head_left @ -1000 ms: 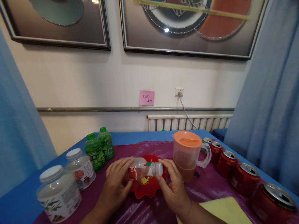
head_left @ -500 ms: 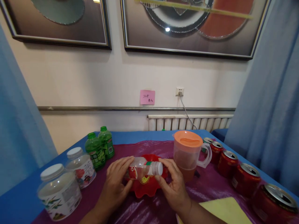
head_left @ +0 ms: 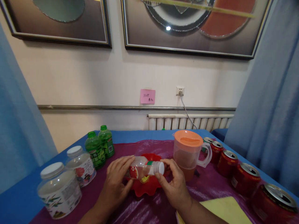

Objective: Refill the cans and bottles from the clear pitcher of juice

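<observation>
Over the red dish (head_left: 146, 188), left hand (head_left: 115, 183) and right hand (head_left: 174, 186) still grip the bottle (head_left: 143, 168), unchanged.

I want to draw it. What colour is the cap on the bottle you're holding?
White; the cap shows best in the head view.

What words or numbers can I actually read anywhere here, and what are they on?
"32", followed by handwritten characters I can't make out: on the pink note.
Labels on the small bottle: print too blurred to read.
Labels on the green bottles: too small to read.
Printed wraps on the jars: unreadable.
The red cans: no legible text.
</observation>
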Demonstrator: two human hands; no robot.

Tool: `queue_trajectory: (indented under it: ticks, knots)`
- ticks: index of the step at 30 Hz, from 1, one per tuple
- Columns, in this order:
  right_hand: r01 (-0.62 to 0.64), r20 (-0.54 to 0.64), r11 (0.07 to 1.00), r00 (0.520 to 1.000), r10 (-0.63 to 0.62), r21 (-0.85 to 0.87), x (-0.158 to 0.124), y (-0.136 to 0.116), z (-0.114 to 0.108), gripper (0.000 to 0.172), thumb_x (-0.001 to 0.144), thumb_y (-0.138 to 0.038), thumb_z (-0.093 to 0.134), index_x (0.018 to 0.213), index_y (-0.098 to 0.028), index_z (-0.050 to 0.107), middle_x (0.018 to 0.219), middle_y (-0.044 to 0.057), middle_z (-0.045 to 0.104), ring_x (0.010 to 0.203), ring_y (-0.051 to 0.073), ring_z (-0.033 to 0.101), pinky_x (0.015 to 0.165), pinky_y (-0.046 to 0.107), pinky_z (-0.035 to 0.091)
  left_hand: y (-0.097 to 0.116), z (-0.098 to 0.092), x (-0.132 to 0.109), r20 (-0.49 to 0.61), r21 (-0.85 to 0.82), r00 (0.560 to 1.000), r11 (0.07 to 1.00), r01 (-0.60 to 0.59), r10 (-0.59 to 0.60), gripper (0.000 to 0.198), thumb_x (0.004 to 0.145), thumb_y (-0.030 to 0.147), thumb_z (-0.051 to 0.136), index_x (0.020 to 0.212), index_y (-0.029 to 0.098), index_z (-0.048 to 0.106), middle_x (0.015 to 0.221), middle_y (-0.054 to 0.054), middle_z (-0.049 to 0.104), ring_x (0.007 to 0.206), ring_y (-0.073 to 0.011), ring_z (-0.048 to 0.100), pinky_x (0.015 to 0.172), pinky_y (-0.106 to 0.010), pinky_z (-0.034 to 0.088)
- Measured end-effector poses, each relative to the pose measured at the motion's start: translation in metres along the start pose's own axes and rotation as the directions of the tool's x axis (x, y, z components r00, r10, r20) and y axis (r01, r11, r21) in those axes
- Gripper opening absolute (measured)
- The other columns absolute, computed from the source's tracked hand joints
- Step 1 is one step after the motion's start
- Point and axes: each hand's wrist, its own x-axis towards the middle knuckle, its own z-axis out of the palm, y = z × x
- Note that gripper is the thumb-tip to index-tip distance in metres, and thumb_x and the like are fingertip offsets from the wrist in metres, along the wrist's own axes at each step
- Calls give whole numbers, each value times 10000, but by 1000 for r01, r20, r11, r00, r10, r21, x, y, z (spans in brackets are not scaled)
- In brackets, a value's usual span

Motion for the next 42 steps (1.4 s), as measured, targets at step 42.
queue_trajectory:
  ticks: [42]
  knots:
    - [33, -4, 998, 999, -33, 55, -2, 8, 0, 394, 939, -239, 596, 1323, -278, 519, 1187, 43, 638, 1069, 193, 624, 949, 335, 496, 0, 1, 2, -14, -272, 903, 871, 410, -430, 640, 778, 531, 715, 1331, 231, 592, 1361, -101, 670, 1242, -314, 633, 1080, -465, 491]
